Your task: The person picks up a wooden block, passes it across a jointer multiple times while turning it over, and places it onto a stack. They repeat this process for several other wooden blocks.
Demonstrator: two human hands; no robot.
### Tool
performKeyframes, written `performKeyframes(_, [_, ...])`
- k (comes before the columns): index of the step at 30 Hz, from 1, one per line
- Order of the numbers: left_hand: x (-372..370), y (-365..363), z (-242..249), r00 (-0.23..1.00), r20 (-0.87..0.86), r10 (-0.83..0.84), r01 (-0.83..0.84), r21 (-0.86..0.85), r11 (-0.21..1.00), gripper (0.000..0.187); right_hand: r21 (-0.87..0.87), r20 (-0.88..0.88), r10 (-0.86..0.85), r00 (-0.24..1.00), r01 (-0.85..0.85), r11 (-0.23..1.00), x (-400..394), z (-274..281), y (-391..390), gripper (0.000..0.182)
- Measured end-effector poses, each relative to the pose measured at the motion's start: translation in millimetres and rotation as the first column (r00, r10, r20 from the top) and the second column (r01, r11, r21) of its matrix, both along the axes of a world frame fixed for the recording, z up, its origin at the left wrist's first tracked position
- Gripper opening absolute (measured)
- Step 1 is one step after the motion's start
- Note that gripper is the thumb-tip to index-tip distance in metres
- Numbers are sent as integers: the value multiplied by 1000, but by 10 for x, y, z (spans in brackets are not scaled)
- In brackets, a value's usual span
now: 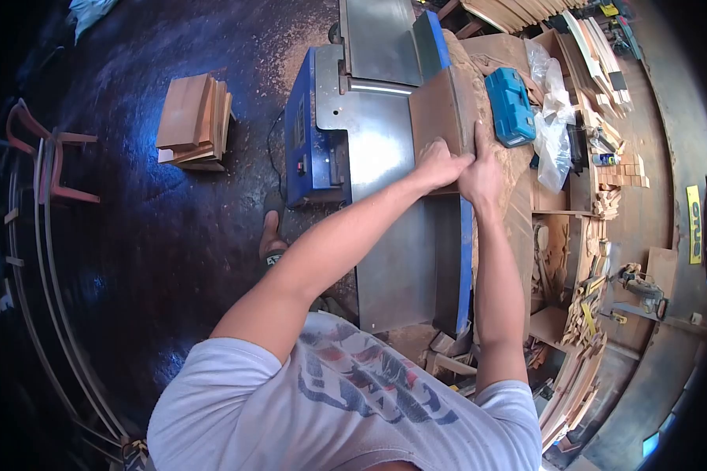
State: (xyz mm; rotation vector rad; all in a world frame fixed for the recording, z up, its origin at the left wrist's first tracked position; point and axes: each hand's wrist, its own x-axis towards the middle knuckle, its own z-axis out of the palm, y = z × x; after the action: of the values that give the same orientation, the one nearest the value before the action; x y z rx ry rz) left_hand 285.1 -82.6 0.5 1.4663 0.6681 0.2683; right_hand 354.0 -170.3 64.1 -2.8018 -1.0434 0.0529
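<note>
A wide wooden board [434, 110] stands on edge on the metal bed [381, 141] of a blue machine, leaning along its fence [452, 275]. My left hand [442, 165] presses on the near end of the board's face, its fingers curled in. Beside it, my right hand [481, 174] grips the board's near top edge, with the index finger stretched forward along it. The two hands touch or nearly touch. The board hides part of the fence and the bed's middle.
Stacked boards [195, 122] stand on the dark floor at the left, near a red chair [55, 161]. A teal case [511, 107] and plastic wrap [554, 125] lie right of the fence. Wood pieces fill shelves [562, 212] at the right. Shavings lie beyond the machine.
</note>
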Motion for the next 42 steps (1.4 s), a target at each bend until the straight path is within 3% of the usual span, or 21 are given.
performKeyframes(7, [210, 383, 32, 1000, -17, -19, 18, -27, 999, 80, 11, 23, 21, 1000, -22, 1000, 232, -22, 378, 77])
performKeyframes(14, [354, 868, 238, 998, -10, -60, 57, -170, 984, 75, -1, 20, 12, 1000, -12, 1000, 435, 60, 852, 74])
performKeyframes(17, [578, 1058, 141, 998, -17, 55, -57, -150, 987, 62, 7, 18, 9, 1000, -9, 1000, 568, 50, 1077, 72])
performKeyframes(22, [775, 1480, 174, 1000, 20, 18, -14, -169, 986, 63, 10, 29, 1, 1000, -1, 1000, 764, 78, 1491, 69])
performKeyframes(25, [806, 1679, 295, 994, -10, -110, 107, -157, 982, 67, 4, 37, 7, 999, -7, 1000, 884, 72, 1657, 69])
performKeyframes(29, [1051, 1894, 117, 999, 21, -46, 50, -204, 978, 61, 14, 19, 10, 1000, -11, 1000, 988, 60, 1857, 68])
performKeyframes(42, [1457, 2741, 199, 998, 37, -41, 47, -174, 984, 58, 67, 9, -9, 1000, 9, 998, 1404, 101, 2711, 65])
